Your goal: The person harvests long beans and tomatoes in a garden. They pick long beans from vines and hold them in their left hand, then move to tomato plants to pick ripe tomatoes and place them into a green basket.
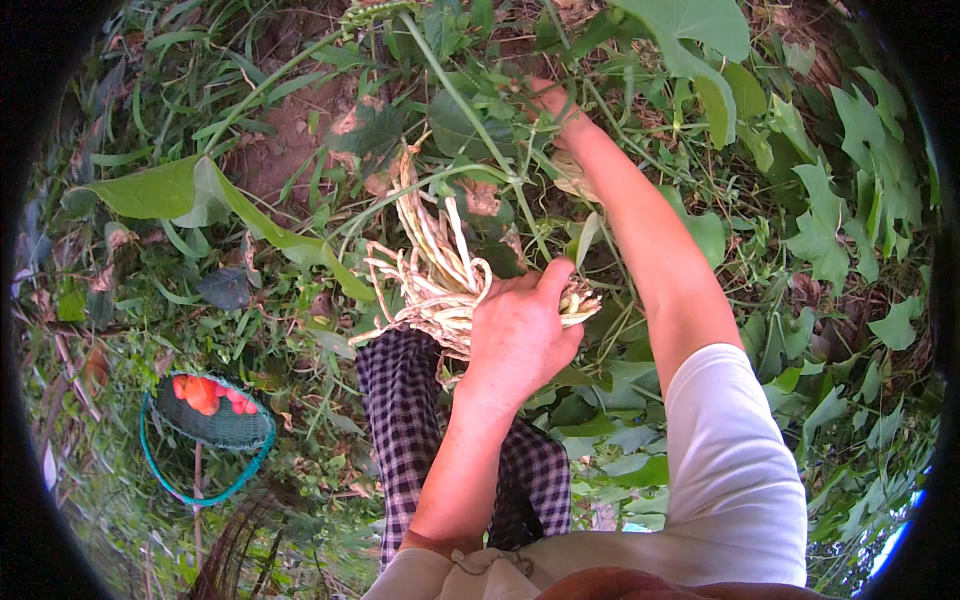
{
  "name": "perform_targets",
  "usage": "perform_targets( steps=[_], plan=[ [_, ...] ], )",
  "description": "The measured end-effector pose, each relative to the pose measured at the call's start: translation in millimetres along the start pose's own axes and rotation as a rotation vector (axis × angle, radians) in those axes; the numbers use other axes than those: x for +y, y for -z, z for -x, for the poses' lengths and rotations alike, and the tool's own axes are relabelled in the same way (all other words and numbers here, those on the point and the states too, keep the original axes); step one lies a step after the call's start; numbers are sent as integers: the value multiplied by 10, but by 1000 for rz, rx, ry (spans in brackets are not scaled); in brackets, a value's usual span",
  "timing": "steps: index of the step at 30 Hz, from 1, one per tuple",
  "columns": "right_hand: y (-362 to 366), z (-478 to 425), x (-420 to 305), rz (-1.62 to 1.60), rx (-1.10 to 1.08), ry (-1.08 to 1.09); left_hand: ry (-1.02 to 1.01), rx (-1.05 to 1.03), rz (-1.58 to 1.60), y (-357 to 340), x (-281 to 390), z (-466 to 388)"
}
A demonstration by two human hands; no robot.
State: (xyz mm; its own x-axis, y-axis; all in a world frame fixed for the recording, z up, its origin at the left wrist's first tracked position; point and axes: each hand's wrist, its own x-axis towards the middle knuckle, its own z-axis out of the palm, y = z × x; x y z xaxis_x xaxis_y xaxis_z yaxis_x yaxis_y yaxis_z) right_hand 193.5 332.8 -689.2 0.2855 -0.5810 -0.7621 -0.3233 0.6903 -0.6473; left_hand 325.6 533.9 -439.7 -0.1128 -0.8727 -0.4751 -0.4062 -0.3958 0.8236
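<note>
A thick bundle of long, pale bean pods (pixel 439 289) is gripped in my left hand (pixel 517 322), in front of my checked trousers. The pods fan out to the left, and their other ends poke out on the right of the fist. My right hand (pixel 551 101) reaches forward among the vines at the top; leaves cover its fingers, so what it touches is hidden. Between the two hands run green vine stems (pixel 517 180) with leaves. A pale, dry-looking leaf (pixel 574 176) lies beside my right wrist.
A green mesh basket (pixel 262 450) with several red and orange fruits (pixel 201 394) is at the lower left. Large leaves (pixel 694 37) overhang the top right. Dense vines and grass surround me, with bare soil (pixel 289 142) at the upper left.
</note>
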Motion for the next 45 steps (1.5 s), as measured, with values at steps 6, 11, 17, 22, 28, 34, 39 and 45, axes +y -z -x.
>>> perform_targets(
  steps=[6, 11, 17, 22, 28, 34, 39, 45],
  plan=[
    [-22, 861, -299, 422, -13, 60, 11, 5, 35, 64, -2, 17],
    [101, 1484, -402, 328, 28, 16, 32, -15, -13, 1, -4, 27],
    [126, 2127, -539, 433, -19, -107, 41, 23, -33, -46, -6, 30],
    [248, 2528, -532, 359, 2, -75, 33, 52, -45, -68, 15, 50],
    [424, 2845, -400, 172, 265, 130, 30, 55, -46, -69, 31, 56],
    [564, 3128, -771, -68, 707, 372, 20, 54, -57, -74, -2, 49],
    [574, 3361, -996, -185, 627, 682, 7, 43, -74, -80, 37, 41],
    [146, 3902, -1274, -121, 831, 714, 63, -23, -89, -61, 81, 8]
  ],
)
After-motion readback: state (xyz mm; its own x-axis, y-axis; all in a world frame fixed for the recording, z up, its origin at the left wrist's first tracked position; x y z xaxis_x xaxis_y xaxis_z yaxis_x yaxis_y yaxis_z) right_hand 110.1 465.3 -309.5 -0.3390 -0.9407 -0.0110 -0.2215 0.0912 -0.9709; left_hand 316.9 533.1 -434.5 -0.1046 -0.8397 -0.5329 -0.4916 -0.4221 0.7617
